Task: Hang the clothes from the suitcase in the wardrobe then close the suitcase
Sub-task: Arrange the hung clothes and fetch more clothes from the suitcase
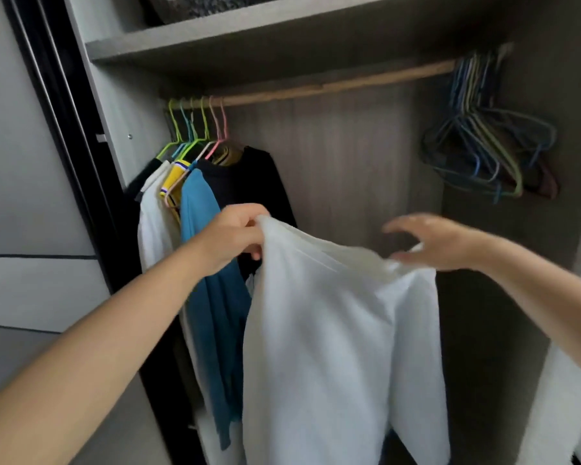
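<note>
A white garment (332, 330) hangs in front of the open wardrobe. My left hand (232, 239) grips its upper left corner at shoulder height. My right hand (436, 243) is at the garment's upper right edge, blurred, with its fingers spread; the thumb seems to touch the cloth. Whether a hanger sits inside the garment is hidden. On the wooden rail (332, 83) several clothes hang at the left on coloured hangers (195, 129): a black top (259, 182), a blue one (212, 297), a yellow one and a white one (155, 229). The suitcase is out of view.
A bunch of empty hangers (483, 142) hangs at the rail's right end against the wardrobe side wall. A shelf (249, 31) runs just above the rail. The dark sliding-door frame (67, 135) stands at the left.
</note>
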Motion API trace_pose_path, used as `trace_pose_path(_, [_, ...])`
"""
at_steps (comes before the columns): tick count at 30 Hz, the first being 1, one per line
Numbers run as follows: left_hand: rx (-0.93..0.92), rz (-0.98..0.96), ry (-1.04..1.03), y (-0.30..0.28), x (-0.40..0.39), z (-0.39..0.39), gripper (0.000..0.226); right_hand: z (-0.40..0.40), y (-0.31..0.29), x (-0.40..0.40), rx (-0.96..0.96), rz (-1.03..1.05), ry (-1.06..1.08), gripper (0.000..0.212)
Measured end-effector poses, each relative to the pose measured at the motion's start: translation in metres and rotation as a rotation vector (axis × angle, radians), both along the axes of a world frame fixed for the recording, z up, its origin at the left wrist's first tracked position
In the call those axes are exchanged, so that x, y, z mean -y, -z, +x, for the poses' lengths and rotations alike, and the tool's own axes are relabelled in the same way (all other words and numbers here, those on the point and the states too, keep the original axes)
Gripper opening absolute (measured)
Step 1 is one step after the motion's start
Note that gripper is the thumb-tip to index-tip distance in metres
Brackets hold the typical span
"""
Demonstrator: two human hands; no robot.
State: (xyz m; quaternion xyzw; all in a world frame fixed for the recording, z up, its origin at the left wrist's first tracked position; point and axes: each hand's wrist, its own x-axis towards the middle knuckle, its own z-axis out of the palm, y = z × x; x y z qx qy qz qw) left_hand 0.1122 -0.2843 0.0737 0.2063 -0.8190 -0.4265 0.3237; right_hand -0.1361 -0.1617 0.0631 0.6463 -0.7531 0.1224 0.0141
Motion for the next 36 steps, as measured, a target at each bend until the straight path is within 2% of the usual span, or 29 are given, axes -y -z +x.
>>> trace_pose_path(2, [0.015, -0.144, -0.007, -0.006, -0.001, -0.020, 0.022, 0.035, 0.013, 0.014, 0.493, 0.066, -0.338, 0.078])
trace_pose_path(3, [0.050, -0.227, -0.011, -0.009, -0.003, -0.029, 0.027, 0.048, 0.020, 0.024, 0.648, 0.077, -0.448, 0.077])
trace_pose_path(4, [0.078, -0.305, -0.012, -0.012, -0.006, -0.036, 0.029, 0.059, 0.028, 0.037, 0.732, 0.025, -0.507, 0.062])
trace_pose_path(6, [0.075, -0.375, -0.029, -0.015, -0.009, -0.038, 0.030, 0.074, 0.032, 0.055, 0.859, -0.090, -0.445, 0.004])
trace_pose_path(8, [0.016, -0.342, -0.125, -0.018, -0.006, -0.025, 0.040, 0.071, 0.026, 0.063, 0.916, -0.218, -0.400, 0.021])
trace_pose_path(10, [0.004, -0.261, -0.231, -0.016, -0.002, -0.002, 0.041, 0.064, 0.018, 0.062, 1.085, -0.264, -0.417, 0.021])
trace_pose_path(12, [0.156, -0.115, -0.274, -0.004, 0.000, 0.021, 0.027, 0.053, 0.006, 0.057, 1.254, -0.278, -0.536, 0.020])
trace_pose_path(14, [0.354, 0.020, -0.232, 0.019, -0.001, 0.036, 0.017, 0.048, -0.007, 0.052, 1.365, -0.280, -0.646, 0.011])
trace_pose_path(15, [0.367, 0.090, -0.174, 0.032, -0.003, 0.038, 0.017, 0.047, -0.012, 0.050, 1.420, -0.290, -0.686, 0.006])
trace_pose_path(16, [0.307, 0.158, -0.098, 0.043, -0.005, 0.038, 0.024, 0.048, -0.017, 0.051, 1.467, -0.292, -0.721, 0.019])
trace_pose_path(18, [0.149, 0.298, 0.017, 0.057, -0.010, 0.028, 0.043, 0.050, -0.030, 0.053, 1.525, -0.291, -0.783, 0.016])
trace_pose_path(21, [0.148, 0.422, 0.134, 0.064, -0.020, 0.008, 0.055, 0.062, -0.048, 0.055, 1.463, -0.285, -0.875, 0.027])
trace_pose_path(25, [0.175, 0.482, 0.084, 0.068, -0.022, 0.004, 0.038, 0.065, -0.058, 0.060, 1.349, -0.343, -0.889, 0.029])
trace_pose_path(27, [0.175, 0.477, 0.023, 0.066, -0.014, 0.019, 0.040, 0.052, -0.055, 0.059, 1.335, -0.427, -0.846, 0.030])
trace_pose_path(30, [0.338, 0.620, 0.086, 0.068, 0.003, 0.049, 0.080, 0.027, -0.042, 0.056, 1.314, -0.429, -0.822, 0.021])
trace_pose_path(31, [0.420, 0.668, 0.119, 0.068, 0.006, 0.055, 0.084, 0.021, -0.037, 0.053, 1.305, -0.393, -0.846, 0.014])
trace_pose_path(32, [0.491, 0.682, 0.140, 0.068, 0.006, 0.058, 0.077, 0.017, -0.033, 0.052, 1.294, -0.358, -0.880, 0.011])
trace_pose_path(34, [0.640, 0.587, 0.076, 0.066, 0.002, 0.051, 0.051, 0.005, -0.025, 0.050, 1.299, -0.334, -0.910, 0.022])
trace_pose_path(36, [0.734, 0.257, -0.130, 0.067, 0.004, 0.040, 0.036, -0.008, -0.019, 0.048, 1.318, -0.270, -0.971, 0.033])
